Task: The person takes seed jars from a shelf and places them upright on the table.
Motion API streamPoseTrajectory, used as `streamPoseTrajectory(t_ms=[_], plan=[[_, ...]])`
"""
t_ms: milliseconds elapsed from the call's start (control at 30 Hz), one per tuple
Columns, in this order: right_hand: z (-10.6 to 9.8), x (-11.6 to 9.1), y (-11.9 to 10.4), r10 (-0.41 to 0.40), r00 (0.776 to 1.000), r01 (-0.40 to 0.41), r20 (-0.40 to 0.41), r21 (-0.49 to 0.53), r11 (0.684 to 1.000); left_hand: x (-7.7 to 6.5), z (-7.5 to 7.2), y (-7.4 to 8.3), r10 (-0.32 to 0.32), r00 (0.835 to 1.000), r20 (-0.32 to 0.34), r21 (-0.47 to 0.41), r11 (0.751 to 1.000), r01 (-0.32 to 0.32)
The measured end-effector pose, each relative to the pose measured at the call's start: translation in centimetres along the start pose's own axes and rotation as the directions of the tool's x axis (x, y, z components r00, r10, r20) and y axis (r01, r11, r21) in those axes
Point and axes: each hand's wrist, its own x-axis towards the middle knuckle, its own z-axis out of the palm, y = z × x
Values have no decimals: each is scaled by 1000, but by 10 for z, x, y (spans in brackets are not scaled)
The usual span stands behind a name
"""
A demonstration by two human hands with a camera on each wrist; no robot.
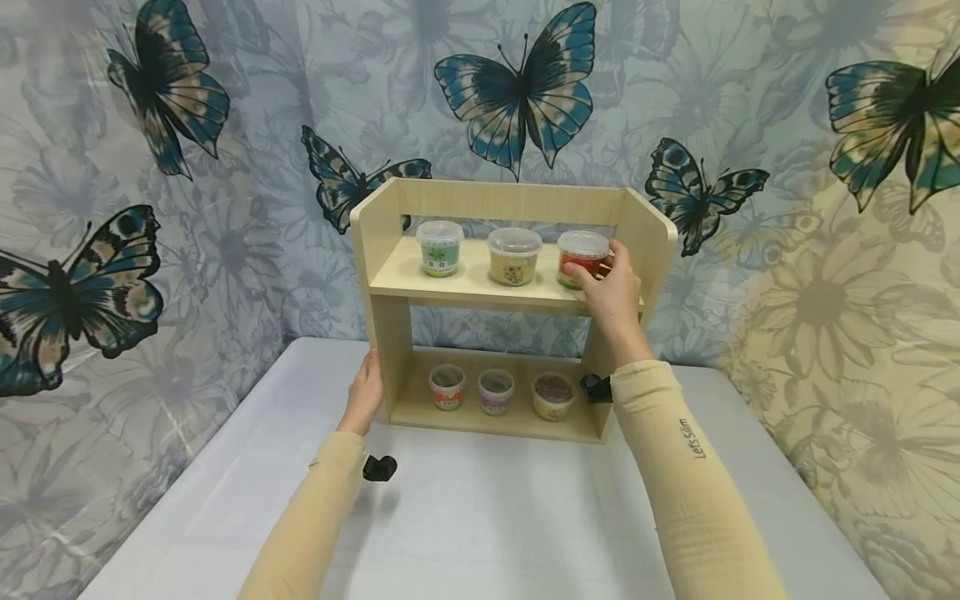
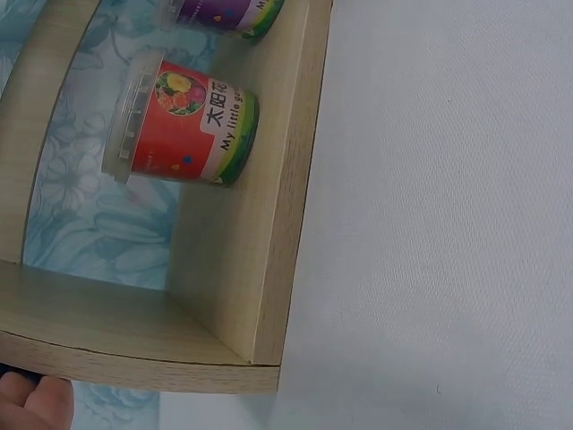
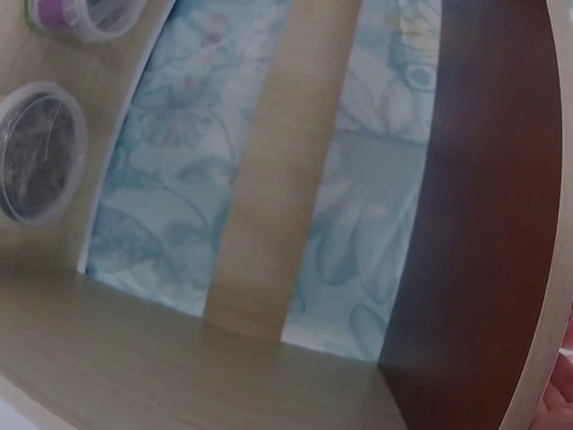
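On the upper board of a small wooden shelf (image 1: 480, 302), my right hand (image 1: 611, 292) grips a red-labelled cup (image 1: 582, 250) with a clear lid, thumb at its front and fingers round its right side. In the right wrist view only part of that hand (image 3: 557, 394) shows, past the edge of the upper board. My left hand (image 1: 364, 392) rests with extended fingers against the outside of the shelf's left side panel. Its fingertips (image 2: 49, 403) appear at the lower left of the left wrist view, beside the panel.
Left of the gripped cup stand a yellow cup (image 1: 513, 258) and a green cup (image 1: 440, 250). The lower board holds a red cup (image 1: 447, 390), a purple cup (image 1: 496, 394) and a cream cup (image 1: 552, 398). A white-covered table (image 1: 480, 517) supports the shelf; butterfly-patterned cloth (image 1: 480, 108) hangs behind.
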Motion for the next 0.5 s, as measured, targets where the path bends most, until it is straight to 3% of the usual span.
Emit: streamPoseTrajectory(t_ms=[267,400,500], plan=[[-2,-6,2,-36,990,67,-138,229,971,3,-2,0,20,1000,17,-20,1000,-19],[-7,-22,-5,-35,981,101,-193,340,935,2,-1,-2,6,1000,16,-16,1000,-6],[-9,-40,-15,-73,979,143,-191,386,912,1,-1,-3,2,1000,15,-12,1000,-2]])
